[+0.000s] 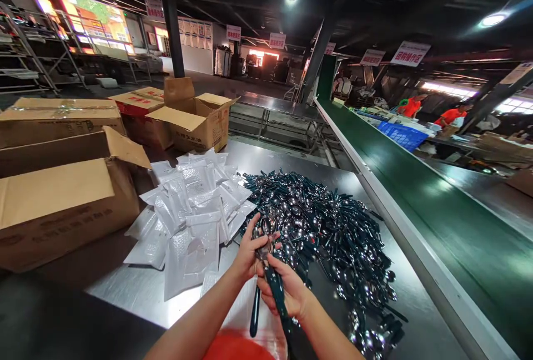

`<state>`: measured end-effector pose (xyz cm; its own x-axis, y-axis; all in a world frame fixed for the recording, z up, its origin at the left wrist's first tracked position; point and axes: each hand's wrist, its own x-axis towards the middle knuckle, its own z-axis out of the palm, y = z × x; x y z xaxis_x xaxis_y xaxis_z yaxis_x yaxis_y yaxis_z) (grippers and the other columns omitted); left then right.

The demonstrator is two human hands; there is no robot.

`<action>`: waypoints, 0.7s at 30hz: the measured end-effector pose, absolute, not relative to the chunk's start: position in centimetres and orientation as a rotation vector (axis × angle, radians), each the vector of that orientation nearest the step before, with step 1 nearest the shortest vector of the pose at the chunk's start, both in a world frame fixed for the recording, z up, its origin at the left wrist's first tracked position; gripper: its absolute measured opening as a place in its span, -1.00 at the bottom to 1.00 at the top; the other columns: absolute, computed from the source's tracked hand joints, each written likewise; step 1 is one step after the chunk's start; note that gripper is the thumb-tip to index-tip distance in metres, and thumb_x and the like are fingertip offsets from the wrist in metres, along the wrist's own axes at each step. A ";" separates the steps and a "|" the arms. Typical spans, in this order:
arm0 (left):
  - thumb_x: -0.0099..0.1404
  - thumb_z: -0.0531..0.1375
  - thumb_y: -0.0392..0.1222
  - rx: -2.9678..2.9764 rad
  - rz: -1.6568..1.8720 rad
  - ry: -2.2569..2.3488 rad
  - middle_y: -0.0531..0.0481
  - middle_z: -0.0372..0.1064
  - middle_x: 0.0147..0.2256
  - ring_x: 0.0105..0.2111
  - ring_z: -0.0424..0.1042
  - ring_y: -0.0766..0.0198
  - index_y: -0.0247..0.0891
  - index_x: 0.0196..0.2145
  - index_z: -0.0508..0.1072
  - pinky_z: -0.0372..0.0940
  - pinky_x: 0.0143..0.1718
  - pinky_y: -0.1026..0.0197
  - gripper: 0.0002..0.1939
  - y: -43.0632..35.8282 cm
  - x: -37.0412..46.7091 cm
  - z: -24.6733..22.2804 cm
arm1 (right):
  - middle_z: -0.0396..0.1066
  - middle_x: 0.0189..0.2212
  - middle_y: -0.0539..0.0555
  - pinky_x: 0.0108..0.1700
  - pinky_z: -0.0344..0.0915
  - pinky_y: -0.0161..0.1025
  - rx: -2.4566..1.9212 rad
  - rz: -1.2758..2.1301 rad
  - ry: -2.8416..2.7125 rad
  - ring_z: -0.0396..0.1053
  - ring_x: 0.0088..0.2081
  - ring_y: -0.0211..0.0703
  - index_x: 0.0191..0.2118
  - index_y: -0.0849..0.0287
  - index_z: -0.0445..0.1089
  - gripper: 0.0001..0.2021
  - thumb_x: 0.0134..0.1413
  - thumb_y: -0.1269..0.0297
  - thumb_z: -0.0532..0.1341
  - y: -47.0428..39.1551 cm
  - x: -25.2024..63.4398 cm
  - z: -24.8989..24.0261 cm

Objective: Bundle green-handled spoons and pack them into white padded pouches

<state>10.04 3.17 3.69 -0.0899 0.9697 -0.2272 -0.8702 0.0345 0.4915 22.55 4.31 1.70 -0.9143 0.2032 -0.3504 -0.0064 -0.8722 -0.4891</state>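
Both hands are together at the near edge of the metal table (341, 177). My left hand (249, 250) is closed on the bowl ends of several spoons (266, 246). My right hand (287, 288) is wrapped round their dark green handles, which point down toward me. One handle hangs apart, lower and to the left of the others. Just beyond and right of my hands lies a large heap of spoons (316, 221) with dark green handles. White padded envelopes (195, 249) are piled to the left of my hands.
Open cardboard boxes (58, 199) stand at the left and back left (200, 121). A green conveyor belt (400, 177) with a raised metal edge runs along the right. Beyond it are a blue basket (402, 135) and people in red tops.
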 end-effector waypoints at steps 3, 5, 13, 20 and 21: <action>-0.10 0.40 -0.30 0.208 1.577 0.678 -0.08 0.54 -0.23 -0.28 0.58 0.04 -0.03 0.21 0.18 0.46 -0.36 0.14 -0.08 3.4 9.7 3.8 | 0.36 -0.68 -0.04 -0.67 0.20 -0.42 -0.701 2.866 -0.626 0.29 -0.72 -0.30 -0.40 0.24 0.34 -0.47 0.10 -0.24 0.15 4.1 22.5 2.0; -0.17 0.36 -0.37 0.165 1.630 0.743 -0.08 0.55 -0.28 -0.33 0.58 0.05 -0.11 0.18 0.23 0.46 -0.37 0.14 -0.09 3.6 9.5 3.7 | 0.40 -0.64 0.02 -0.67 0.27 -0.38 -0.726 2.903 -0.583 0.39 -0.67 -0.22 -0.44 0.25 0.34 -0.40 0.07 -0.31 0.12 4.1 22.5 2.4; -0.04 0.26 -0.32 0.105 1.696 0.659 -0.01 0.49 -0.22 -0.41 0.54 0.23 -0.03 0.19 0.17 0.43 -0.42 0.23 -0.18 2.9 9.0 4.6 | 0.45 -0.59 0.06 -0.69 0.35 -0.31 -0.683 2.948 -0.677 0.44 -0.66 -0.15 -0.34 0.25 0.37 -0.38 0.11 -0.33 0.03 3.2 21.9 4.1; -0.03 0.39 -0.27 0.181 1.696 0.667 0.11 0.43 -0.43 -0.56 0.43 0.36 -0.08 0.19 0.16 0.38 -0.55 0.34 -0.15 3.6 8.8 5.0 | 0.50 -0.52 0.14 -0.69 0.28 -0.38 -0.709 2.997 -0.771 0.50 -0.58 -0.08 -0.14 0.29 0.37 -0.27 0.11 -0.38 -0.06 3.2 22.2 5.3; -0.04 0.40 -0.28 0.182 1.722 0.694 0.13 0.43 -0.44 -0.58 0.42 0.36 -0.07 0.20 0.15 0.37 -0.56 0.33 -0.12 3.8 8.7 4.9 | 0.50 -0.50 0.15 -0.69 0.26 -0.40 -0.726 3.010 -0.789 0.52 -0.56 -0.07 -0.14 0.28 0.36 -0.27 0.11 -0.38 -0.07 3.2 22.3 5.5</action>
<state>8.70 3.80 4.92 -0.2783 0.9301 -0.2397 -0.8365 -0.1121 0.5363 22.34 3.20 5.51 -0.8954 0.0620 -0.4410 0.1622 -0.8767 -0.4528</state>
